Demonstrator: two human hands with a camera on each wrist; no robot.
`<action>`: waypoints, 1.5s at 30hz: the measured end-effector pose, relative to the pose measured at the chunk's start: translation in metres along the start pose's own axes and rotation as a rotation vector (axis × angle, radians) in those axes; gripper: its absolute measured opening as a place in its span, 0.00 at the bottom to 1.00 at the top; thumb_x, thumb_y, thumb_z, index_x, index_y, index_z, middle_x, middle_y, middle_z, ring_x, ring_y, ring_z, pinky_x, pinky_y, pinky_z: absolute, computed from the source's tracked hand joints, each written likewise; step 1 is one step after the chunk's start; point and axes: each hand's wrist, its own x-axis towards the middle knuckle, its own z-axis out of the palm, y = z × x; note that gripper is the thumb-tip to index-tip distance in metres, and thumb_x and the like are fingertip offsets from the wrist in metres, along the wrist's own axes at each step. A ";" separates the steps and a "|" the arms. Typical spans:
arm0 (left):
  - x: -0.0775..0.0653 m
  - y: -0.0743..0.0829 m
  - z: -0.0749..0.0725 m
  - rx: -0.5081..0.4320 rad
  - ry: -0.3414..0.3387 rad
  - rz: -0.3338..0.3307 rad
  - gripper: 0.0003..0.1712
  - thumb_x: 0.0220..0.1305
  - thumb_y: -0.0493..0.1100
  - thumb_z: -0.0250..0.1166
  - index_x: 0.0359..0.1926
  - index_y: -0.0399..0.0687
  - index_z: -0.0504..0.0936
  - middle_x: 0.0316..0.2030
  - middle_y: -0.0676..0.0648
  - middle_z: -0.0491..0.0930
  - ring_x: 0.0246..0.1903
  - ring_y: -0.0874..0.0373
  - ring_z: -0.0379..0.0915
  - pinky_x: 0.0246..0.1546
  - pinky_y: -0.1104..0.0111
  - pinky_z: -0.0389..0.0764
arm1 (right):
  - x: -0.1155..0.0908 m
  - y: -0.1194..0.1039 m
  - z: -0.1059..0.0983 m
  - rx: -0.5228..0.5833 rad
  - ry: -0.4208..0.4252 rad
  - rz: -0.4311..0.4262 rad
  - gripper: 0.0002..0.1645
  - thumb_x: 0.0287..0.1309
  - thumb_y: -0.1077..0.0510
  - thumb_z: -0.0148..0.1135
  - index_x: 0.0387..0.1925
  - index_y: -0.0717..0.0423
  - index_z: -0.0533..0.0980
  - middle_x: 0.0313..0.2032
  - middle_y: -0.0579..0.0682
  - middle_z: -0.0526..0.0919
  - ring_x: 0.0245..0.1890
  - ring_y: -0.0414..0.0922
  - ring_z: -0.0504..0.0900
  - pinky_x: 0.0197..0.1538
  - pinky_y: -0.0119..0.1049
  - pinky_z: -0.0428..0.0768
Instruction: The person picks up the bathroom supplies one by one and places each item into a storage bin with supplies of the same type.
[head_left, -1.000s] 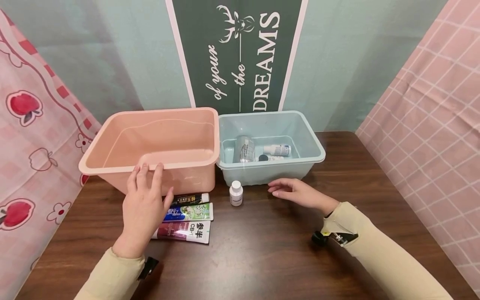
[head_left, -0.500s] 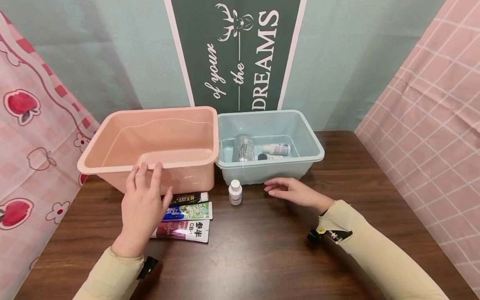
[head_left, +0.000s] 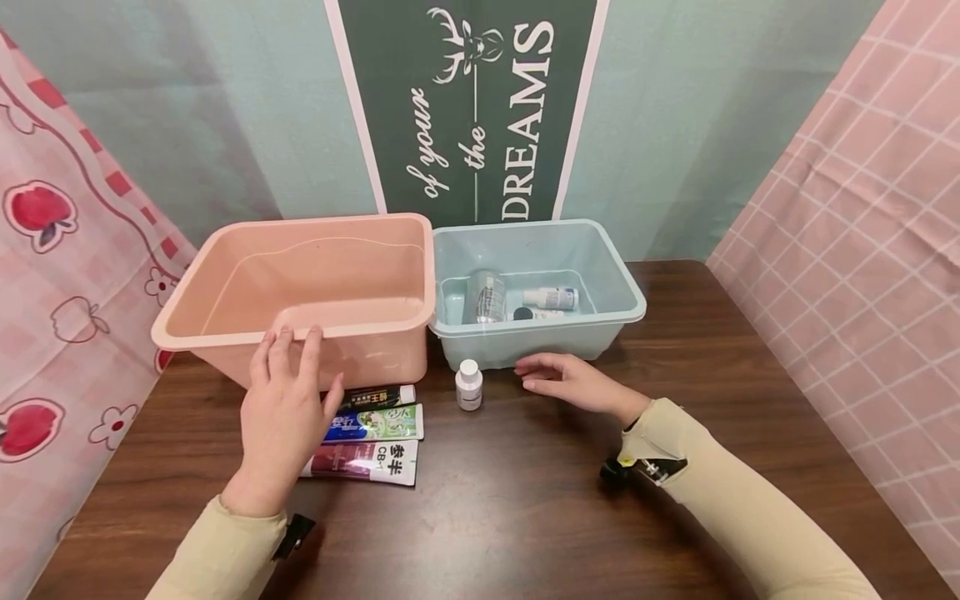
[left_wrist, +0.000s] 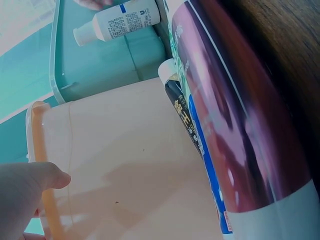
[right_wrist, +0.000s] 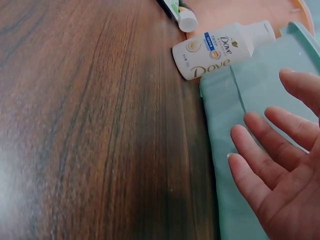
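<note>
My left hand [head_left: 281, 417] rests its fingertips on the front rim of a peach plastic bin [head_left: 382, 358], the thumb spread apart from the fingers. Beneath and beside it lie three toothpaste tubes: a black one [head_left: 378, 397], a blue-green one [head_left: 382, 423] and a maroon-and-white one [head_left: 363, 461]. A small white Dove bottle [head_left: 469, 387] stands upright on the table before the bins. To the right of this bottle, my right hand [head_left: 573, 382] hovers with relaxed fingers by the front wall of a light blue bin [head_left: 517, 346]. In the right wrist view its fingers [right_wrist: 255, 150] hold nothing.
Inside the blue bin lie a clear bottle [head_left: 489, 297], a white bottle [head_left: 555, 298] and a small item with a black cap [head_left: 523, 314]. The bins stand side by side on a dark wooden table [head_left: 495, 517]. Cloths hang behind and at both sides.
My right hand has moved left along the blue bin's front, closer to the white Dove bottle. The left hand keeps its place on the peach bin's rim. The view has shifted slightly.
</note>
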 end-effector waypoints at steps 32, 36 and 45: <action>-0.001 -0.003 0.001 0.014 -0.012 0.002 0.35 0.54 0.50 0.59 0.61 0.37 0.67 0.54 0.26 0.64 0.54 0.27 0.58 0.31 0.41 0.75 | 0.030 -0.011 0.031 0.135 -0.023 0.010 0.26 0.58 0.64 0.59 0.57 0.72 0.67 0.55 0.65 0.73 0.52 0.56 0.76 0.51 0.36 0.76; -0.001 -0.003 0.002 0.010 -0.013 -0.004 0.34 0.55 0.50 0.57 0.61 0.38 0.67 0.54 0.26 0.64 0.54 0.27 0.58 0.32 0.41 0.75 | 0.033 -0.010 0.035 0.154 -0.025 0.010 0.27 0.58 0.65 0.59 0.58 0.72 0.66 0.56 0.64 0.72 0.52 0.56 0.76 0.51 0.35 0.76; -0.001 -0.003 0.002 -0.001 0.000 -0.011 0.35 0.53 0.49 0.60 0.61 0.38 0.67 0.54 0.26 0.64 0.55 0.28 0.58 0.33 0.41 0.74 | 0.044 -0.008 0.046 0.182 -0.027 0.006 0.30 0.57 0.65 0.61 0.59 0.72 0.64 0.56 0.64 0.71 0.54 0.55 0.74 0.54 0.39 0.74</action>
